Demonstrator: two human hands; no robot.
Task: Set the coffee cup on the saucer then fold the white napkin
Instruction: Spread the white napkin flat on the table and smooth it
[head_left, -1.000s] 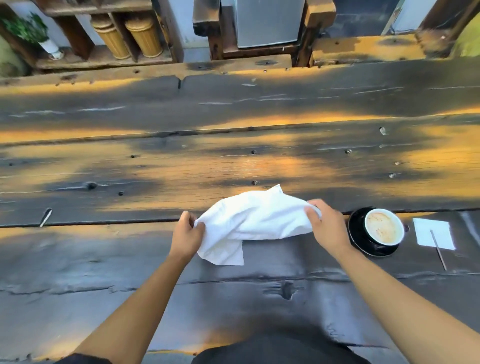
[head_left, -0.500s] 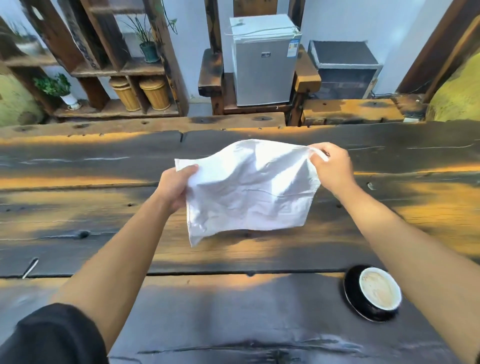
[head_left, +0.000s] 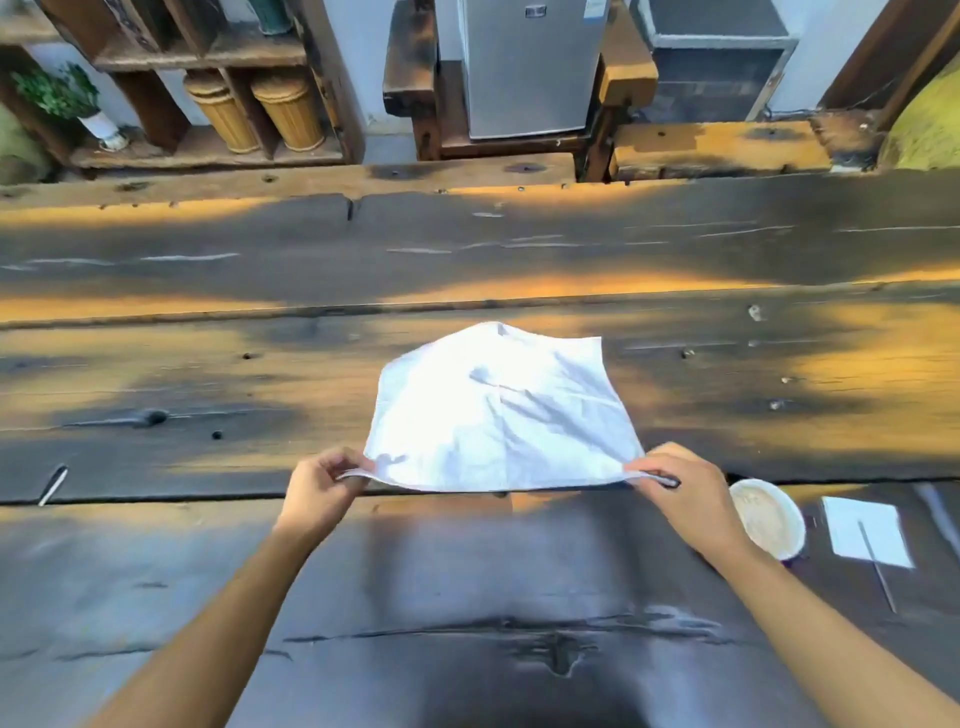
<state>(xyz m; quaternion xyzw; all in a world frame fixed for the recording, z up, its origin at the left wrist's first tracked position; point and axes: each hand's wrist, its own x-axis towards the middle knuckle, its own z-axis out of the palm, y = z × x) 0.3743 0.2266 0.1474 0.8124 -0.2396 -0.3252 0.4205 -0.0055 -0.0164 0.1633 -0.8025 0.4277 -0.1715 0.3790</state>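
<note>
- Basically one big rough wooden tabletop (head_left: 208, 571), dark with orange patches, carrying everything here.
- Next down, white napkin (head_left: 498, 415): spread open mid-tabletop, far edge resting on the wood, near edge lifted a bit. Looks thin, soft and floppy, super light, wrinkled. Won't hold a shape by itself, so probably needs flattening before a crease will stay. Best taken by the corners, which is exactly what's going on.
- Left hand (head_left: 317, 488) pinching the near-left corner, fingers curled in tight on the cloth.
- Right hand (head_left: 685, 493) pinching the near-right corner the same way, cloth pulled fairly taut between the two.
- Coffee cup (head_left: 769, 519) just beside the right wrist, partly hidden by it. White, full of light-brown foamy coffee nearly to the rim. Ceramic by the look, so breakable and easy to slosh; worth keeping that elbow clear while folding.
- Saucer: only a dark sliver showing under the cup, so can't really confirm how it sits.
- Small white paper square (head_left: 865, 530) right of the cup, thin stick (head_left: 875, 566) lying across it.
</note>
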